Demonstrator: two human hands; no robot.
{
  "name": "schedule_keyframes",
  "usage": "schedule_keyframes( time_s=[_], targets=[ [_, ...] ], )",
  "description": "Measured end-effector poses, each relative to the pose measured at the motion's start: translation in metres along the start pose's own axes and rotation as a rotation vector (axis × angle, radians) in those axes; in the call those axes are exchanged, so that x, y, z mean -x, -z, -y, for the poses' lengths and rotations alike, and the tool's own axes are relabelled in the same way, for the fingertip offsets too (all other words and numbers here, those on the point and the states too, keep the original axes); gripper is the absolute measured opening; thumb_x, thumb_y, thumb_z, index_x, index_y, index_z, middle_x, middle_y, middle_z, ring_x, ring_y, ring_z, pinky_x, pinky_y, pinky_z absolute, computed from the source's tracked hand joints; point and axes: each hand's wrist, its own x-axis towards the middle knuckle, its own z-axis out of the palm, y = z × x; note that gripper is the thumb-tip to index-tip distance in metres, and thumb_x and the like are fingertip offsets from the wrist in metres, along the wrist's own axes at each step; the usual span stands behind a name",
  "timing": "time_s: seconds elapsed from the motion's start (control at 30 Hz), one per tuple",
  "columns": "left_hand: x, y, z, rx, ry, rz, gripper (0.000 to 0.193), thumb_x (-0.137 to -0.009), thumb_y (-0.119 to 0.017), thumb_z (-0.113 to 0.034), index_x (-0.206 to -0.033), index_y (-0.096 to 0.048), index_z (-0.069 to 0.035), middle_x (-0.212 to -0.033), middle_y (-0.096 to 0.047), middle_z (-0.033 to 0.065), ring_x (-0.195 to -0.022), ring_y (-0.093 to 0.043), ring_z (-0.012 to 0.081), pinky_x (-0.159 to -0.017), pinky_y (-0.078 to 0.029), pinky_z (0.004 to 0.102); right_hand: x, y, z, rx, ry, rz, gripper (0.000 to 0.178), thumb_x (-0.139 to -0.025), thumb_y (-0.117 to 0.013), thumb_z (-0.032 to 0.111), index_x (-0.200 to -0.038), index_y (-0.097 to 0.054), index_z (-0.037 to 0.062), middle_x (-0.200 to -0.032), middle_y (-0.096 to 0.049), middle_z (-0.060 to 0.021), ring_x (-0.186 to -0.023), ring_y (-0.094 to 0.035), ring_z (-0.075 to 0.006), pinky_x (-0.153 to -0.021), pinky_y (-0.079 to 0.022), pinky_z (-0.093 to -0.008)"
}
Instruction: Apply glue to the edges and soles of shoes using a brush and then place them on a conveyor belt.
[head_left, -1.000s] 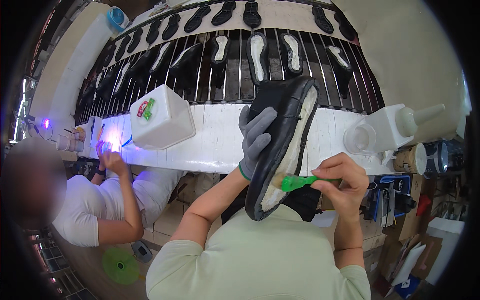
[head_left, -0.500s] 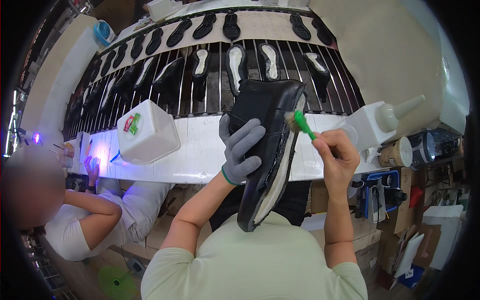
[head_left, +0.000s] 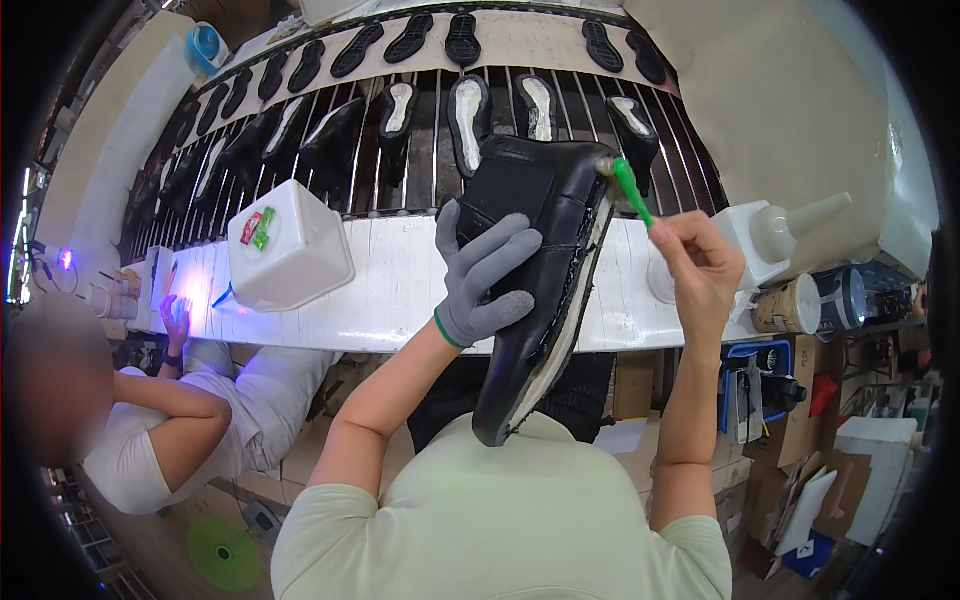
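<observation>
My left hand (head_left: 488,275), in a grey glove, grips a black leather boot (head_left: 555,245) from its left side. The boot is tilted so its pale, sole-less underside shows along the right edge, with the toe end toward my body. My bare right hand (head_left: 700,262) pinches a green-handled brush (head_left: 632,190). The brush's bristles touch the far end of the boot's underside edge; the boot partly hides them. On the roller rack (head_left: 680,170) beyond lie several upturned black boots with pale undersides, such as one boot (head_left: 538,108).
Several black soles (head_left: 462,40) line a strip behind the rack. A white tub (head_left: 290,255) with small wrappers on it stands on the white bench (head_left: 390,310). At right is a white spouted bottle (head_left: 755,240). A co-worker (head_left: 190,410) sits at left.
The brush and my right hand have moved farther from my body and slightly right, from the middle of the underside edge to its far end. The boot has tilted, showing less of its underside.
</observation>
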Motion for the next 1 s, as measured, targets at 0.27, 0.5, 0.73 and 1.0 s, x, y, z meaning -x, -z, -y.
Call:
schedule_keyframes(
  time_s=[0.27, 0.5, 0.73, 1.0],
  targets=[
    [-0.005, -0.003, 0.0, -0.011, 0.03, -0.008, 0.031, -0.083, -0.064, -0.017, -0.107, -0.045, -0.025, -0.124, -0.058, 0.0116, -0.112, -0.059, 0.0321, -0.113, -0.011, 0.0599, 0.021, 0.005, 0.022, -0.068, -0.083, 0.251, 0.006, -0.075, -0.074, -0.003, -0.074, -0.068, -0.0026, -0.07, -0.063, -0.0035, -0.059, -0.049, -0.006, -0.051, -0.032, -0.0205],
    [-0.014, -0.007, -0.001, -0.016, 0.053, 0.014, 0.036, -0.082, -0.066, -0.017, -0.112, -0.046, -0.021, -0.126, -0.057, 0.0122, -0.114, -0.057, 0.0305, -0.113, -0.013, 0.0567, 0.035, 0.01, 0.027, -0.056, 0.009, 0.338, 0.01, -0.069, -0.076, -0.004, -0.076, -0.069, -0.0031, -0.073, -0.065, -0.0089, -0.063, -0.057, -0.0112, -0.053, -0.039, -0.0221],
    [-0.017, -0.012, -0.002, -0.03, 0.118, 0.034, 0.037, -0.079, -0.067, -0.015, -0.113, -0.053, -0.016, -0.127, -0.056, 0.0111, -0.113, -0.058, 0.0273, -0.112, -0.018, 0.0519, 0.042, 0.009, 0.038, -0.022, 0.097, 0.405, 0.013, -0.069, -0.079, -0.002, -0.079, -0.071, -0.0026, -0.073, -0.065, -0.0076, -0.059, -0.056, -0.0077, -0.048, -0.035, -0.0188],
    [-0.018, -0.009, -0.002, -0.03, 0.192, 0.124, 0.051, -0.076, -0.068, -0.012, -0.124, -0.053, -0.012, -0.126, -0.056, 0.0105, -0.11, -0.056, 0.0284, -0.1, -0.038, 0.0449, 0.045, 0.008, 0.044, 0.008, 0.131, 0.456, 0.016, -0.067, -0.08, 0.0, -0.08, -0.071, -0.0022, -0.074, -0.064, -0.0072, -0.057, -0.055, -0.0088, -0.047, -0.037, -0.0207]
  ],
)
